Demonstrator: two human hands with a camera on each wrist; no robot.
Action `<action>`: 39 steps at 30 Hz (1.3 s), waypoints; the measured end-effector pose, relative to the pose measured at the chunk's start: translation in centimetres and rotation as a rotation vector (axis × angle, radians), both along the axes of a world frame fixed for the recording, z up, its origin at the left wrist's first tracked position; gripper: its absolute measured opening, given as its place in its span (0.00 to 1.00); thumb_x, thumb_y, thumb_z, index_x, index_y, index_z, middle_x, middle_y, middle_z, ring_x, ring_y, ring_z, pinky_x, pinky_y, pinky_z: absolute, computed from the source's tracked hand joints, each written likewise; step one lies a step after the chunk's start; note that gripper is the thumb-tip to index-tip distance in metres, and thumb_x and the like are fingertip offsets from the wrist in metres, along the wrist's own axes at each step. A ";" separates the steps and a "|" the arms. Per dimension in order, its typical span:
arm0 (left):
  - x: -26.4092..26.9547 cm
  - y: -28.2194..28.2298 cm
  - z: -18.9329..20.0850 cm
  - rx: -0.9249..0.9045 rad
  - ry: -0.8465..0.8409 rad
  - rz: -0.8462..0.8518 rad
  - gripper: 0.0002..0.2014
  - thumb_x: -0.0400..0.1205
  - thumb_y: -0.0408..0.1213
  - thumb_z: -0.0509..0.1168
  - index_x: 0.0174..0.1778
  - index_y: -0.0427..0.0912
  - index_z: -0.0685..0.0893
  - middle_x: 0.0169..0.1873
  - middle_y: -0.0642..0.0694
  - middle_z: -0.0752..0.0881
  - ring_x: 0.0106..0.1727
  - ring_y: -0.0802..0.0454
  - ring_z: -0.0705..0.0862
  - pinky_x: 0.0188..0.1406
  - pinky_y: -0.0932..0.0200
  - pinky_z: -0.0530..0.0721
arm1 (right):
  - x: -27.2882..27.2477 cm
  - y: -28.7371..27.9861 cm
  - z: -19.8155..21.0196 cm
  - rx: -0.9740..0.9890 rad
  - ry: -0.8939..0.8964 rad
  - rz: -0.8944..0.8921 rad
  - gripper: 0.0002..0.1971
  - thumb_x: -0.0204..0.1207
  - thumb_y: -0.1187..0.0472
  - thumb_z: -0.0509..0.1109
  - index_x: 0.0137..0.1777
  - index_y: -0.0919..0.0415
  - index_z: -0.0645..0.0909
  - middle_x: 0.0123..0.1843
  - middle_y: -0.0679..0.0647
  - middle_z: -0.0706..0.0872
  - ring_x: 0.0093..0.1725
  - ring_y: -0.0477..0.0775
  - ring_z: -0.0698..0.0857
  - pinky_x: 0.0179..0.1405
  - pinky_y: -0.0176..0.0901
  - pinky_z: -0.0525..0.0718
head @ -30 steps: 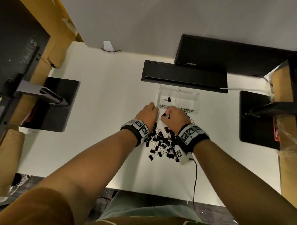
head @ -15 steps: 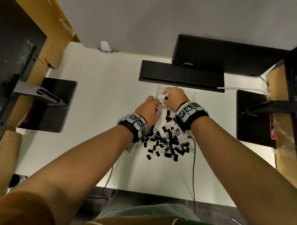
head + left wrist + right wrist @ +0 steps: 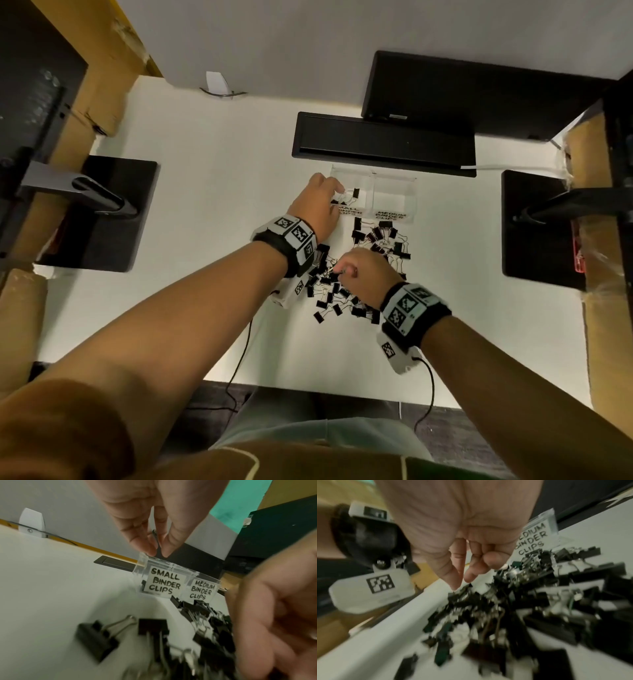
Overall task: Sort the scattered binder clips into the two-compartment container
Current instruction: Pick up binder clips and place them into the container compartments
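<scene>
A clear two-compartment container (image 3: 394, 195) stands at the back of the white table, labelled SMALL BINDER CLIPS (image 3: 164, 582) on the left and MEDIUM BINDER CLIPS (image 3: 534, 538) on the right. One black clip (image 3: 356, 193) lies in the small compartment. My left hand (image 3: 337, 198) hovers over that compartment's left rim and pinches a small binder clip (image 3: 156, 539) by its wire handle. Black binder clips in a pile (image 3: 376, 240) lie in front of the container. My right hand (image 3: 344, 272) is down on the pile's near part, thumb and forefinger (image 3: 455, 585) pinching a clip there; that view is blurred.
A long black bar (image 3: 383, 144) lies right behind the container, with a black monitor (image 3: 479, 92) beyond it. Black stand bases sit at the left (image 3: 102, 212) and right (image 3: 537, 229), with cardboard beside each. A cable (image 3: 428, 387) hangs off the front edge.
My right hand has come back from the container to the pile. My left hand has gone forward from the pile's edge to the small compartment with a clip.
</scene>
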State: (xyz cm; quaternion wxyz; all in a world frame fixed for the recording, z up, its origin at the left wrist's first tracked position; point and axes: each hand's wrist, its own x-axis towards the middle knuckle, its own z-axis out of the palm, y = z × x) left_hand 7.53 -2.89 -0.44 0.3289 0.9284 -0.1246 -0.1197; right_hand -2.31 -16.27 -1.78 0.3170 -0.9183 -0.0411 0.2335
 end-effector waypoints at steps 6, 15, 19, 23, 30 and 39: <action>-5.1 3.7 -0.4 0.144 0.164 -0.197 0.07 0.79 0.32 0.64 0.52 0.44 0.82 0.48 0.47 0.79 0.45 0.52 0.79 0.49 0.58 0.81 | -0.4 -0.1 -0.9 -0.102 -0.027 0.010 0.08 0.76 0.64 0.67 0.53 0.54 0.81 0.47 0.46 0.74 0.44 0.48 0.79 0.46 0.44 0.82; -8.6 5.4 -3.6 0.200 0.252 -0.084 0.18 0.77 0.35 0.68 0.63 0.47 0.77 0.60 0.46 0.75 0.54 0.46 0.82 0.56 0.50 0.83 | 1.5 0.3 -1.0 -0.072 -0.102 -0.050 0.15 0.76 0.67 0.67 0.61 0.54 0.80 0.52 0.50 0.76 0.49 0.49 0.78 0.49 0.39 0.76; -7.9 5.4 -3.5 0.190 0.231 -0.035 0.17 0.76 0.36 0.69 0.61 0.45 0.77 0.58 0.45 0.74 0.52 0.45 0.81 0.54 0.47 0.84 | 1.9 1.1 -1.8 -0.167 -0.079 0.009 0.14 0.78 0.66 0.66 0.62 0.54 0.81 0.60 0.53 0.77 0.57 0.54 0.79 0.52 0.41 0.79; -7.5 4.9 -3.5 0.163 0.161 -0.043 0.16 0.79 0.34 0.65 0.63 0.45 0.77 0.58 0.44 0.75 0.53 0.44 0.80 0.53 0.46 0.84 | 2.3 0.8 -1.5 -0.183 -0.084 0.008 0.11 0.79 0.61 0.65 0.58 0.58 0.83 0.57 0.56 0.79 0.56 0.56 0.80 0.53 0.46 0.80; -6.9 3.0 -3.6 0.258 0.147 -0.187 0.19 0.83 0.35 0.60 0.70 0.49 0.76 0.59 0.42 0.77 0.60 0.43 0.78 0.54 0.49 0.82 | 2.0 -0.1 0.4 0.007 -0.109 -0.203 0.11 0.78 0.61 0.67 0.57 0.60 0.85 0.43 0.54 0.83 0.42 0.49 0.80 0.50 0.42 0.82; -7.5 2.0 -2.6 -0.013 0.163 -0.045 0.19 0.78 0.35 0.63 0.67 0.44 0.75 0.57 0.44 0.80 0.57 0.48 0.79 0.59 0.51 0.80 | 2.3 -0.6 0.7 0.397 0.009 -0.473 0.10 0.77 0.66 0.67 0.56 0.62 0.86 0.40 0.55 0.87 0.37 0.47 0.83 0.42 0.38 0.85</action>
